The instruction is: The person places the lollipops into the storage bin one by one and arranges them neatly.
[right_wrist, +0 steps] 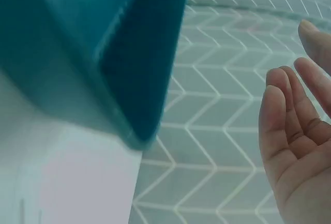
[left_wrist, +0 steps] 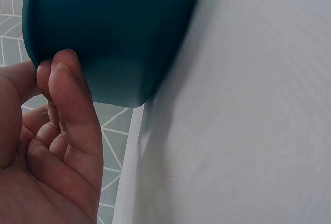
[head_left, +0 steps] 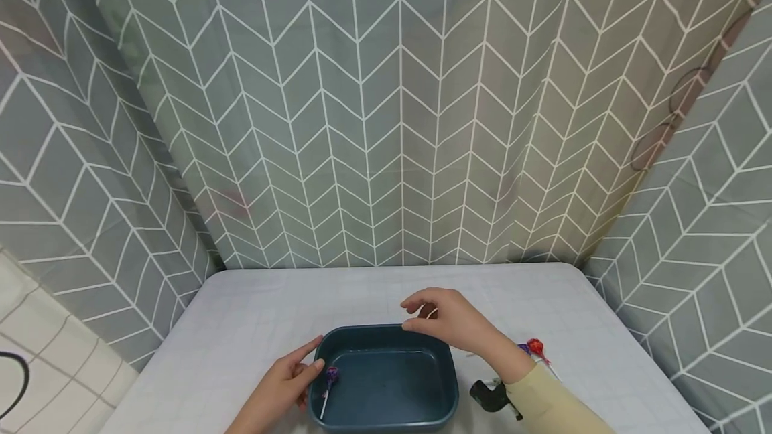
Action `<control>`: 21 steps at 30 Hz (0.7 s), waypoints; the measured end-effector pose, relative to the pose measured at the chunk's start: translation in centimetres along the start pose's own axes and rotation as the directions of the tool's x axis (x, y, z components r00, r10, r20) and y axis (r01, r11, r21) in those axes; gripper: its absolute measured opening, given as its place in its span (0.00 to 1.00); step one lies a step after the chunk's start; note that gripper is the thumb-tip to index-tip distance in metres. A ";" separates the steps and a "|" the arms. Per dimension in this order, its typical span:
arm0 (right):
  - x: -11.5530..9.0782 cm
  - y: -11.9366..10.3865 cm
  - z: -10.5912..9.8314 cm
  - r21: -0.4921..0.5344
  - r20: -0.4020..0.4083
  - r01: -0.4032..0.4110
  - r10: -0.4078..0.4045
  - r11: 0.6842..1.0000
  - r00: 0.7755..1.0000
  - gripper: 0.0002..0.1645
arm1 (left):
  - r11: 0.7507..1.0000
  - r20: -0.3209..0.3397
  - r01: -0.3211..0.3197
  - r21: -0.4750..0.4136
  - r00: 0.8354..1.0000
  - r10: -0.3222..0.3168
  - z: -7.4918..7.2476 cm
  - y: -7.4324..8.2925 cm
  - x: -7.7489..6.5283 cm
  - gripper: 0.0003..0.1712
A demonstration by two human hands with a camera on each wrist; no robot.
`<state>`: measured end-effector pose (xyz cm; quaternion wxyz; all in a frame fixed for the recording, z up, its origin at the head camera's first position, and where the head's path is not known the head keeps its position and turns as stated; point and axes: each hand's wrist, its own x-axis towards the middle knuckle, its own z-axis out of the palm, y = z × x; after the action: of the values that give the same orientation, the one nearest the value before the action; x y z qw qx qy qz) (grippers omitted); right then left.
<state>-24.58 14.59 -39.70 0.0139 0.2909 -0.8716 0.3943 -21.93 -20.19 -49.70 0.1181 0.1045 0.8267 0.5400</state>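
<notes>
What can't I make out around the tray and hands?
Head view: black object, partly behind the right sleeve; identity unclear.
Head view: lollipop in the tray, wrapper print too small.
Left wrist view: tray interior, hidden by its wall.
Right wrist view: right hand, cut off by the right edge.

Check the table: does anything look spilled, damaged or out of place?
Nothing looks spilled or damaged. One mild oddity is the black object, right of the blue bin: it looks unlike the purple lollipop inside and the red lollipop nearby. The sleeve partly hides it, so its identity is unclear.
</notes>
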 end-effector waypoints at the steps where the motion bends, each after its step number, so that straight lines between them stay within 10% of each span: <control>1: -0.4 0.2 -0.3 0.000 -0.015 -0.018 0.018 1.000 1.000 0.18 | 1.000 0.003 0.002 -0.004 1.000 -0.002 0.0 -0.1 0.0 0.36; 21: -6.0 6.5 -5.2 -0.038 -0.203 -0.300 0.286 0.953 0.936 0.20 | 0.999 0.018 0.034 -0.027 0.999 -0.034 -0.2 -0.5 0.3 0.38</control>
<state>-24.06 24.52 -42.05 0.0503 0.1169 -0.9126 0.3885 -22.28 -20.44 -50.12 0.1359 0.0934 0.8200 0.5481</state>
